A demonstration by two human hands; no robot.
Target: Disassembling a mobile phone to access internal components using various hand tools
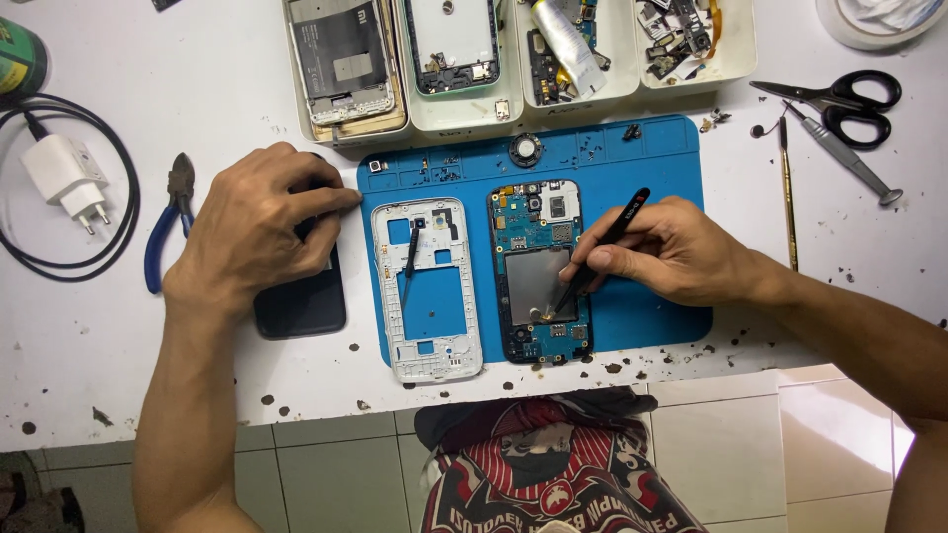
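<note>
pinching black tweezers [597, 252] over an opened phone [540, 268], right hand [671, 249]; left hand [259, 225] presses a dark phone [301, 301]

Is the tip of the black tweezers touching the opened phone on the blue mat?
Touching. In the head view, the black tweezers held in the right hand slant down, and their tip lands on the metal shield of the opened phone, with no gap visible.

Dark phone screen [301, 301] left of blue mat [652, 306]; white-grey tube [565, 41] in tray above mat; green-yellow labelled can [18, 59] far left.
</note>
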